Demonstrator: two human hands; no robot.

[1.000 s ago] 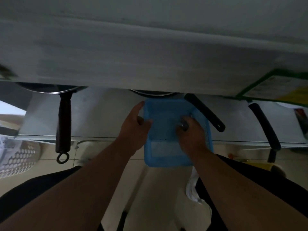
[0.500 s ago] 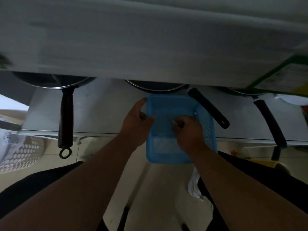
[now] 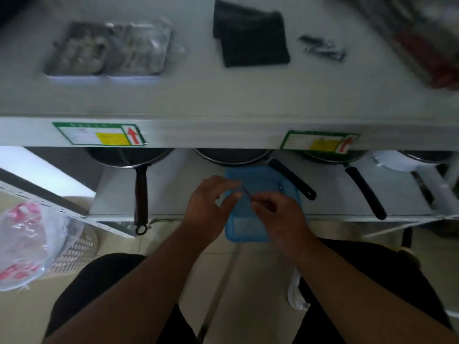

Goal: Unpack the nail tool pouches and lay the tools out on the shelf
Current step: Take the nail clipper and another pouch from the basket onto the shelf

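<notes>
While you keep both hands low over the blue basket (image 3: pixel 260 229) on the lower shelf, your right hand (image 3: pixel 280 214) has its fingers curled and pinches a thin metal tool (image 3: pixel 246 192) at its near end. The tool points up and to the left, toward your left hand (image 3: pixel 208 204). That hand is half curled, with thumb and forefinger close to the tip of the tool, but whether they really touch it I cannot tell, because the picture is dim there. I think you hold it so, between the two hands, to check it or to free it before you carry it upward.

On the upper shelf (image 3: pixel 223 100) some things lie already well apart: a clear pouch (image 3: pixel 109 49) at the left, a black pouch (image 3: pixel 250 36) in the middle, and a small group of metal tools (image 3: pixel 323 49) to the right of it. These gaps probably make each piece easy to see. Frying pans (image 3: pixel 129 157) sit behind the basket, with handles pointing toward you, so lift the tool with care between them.
</notes>
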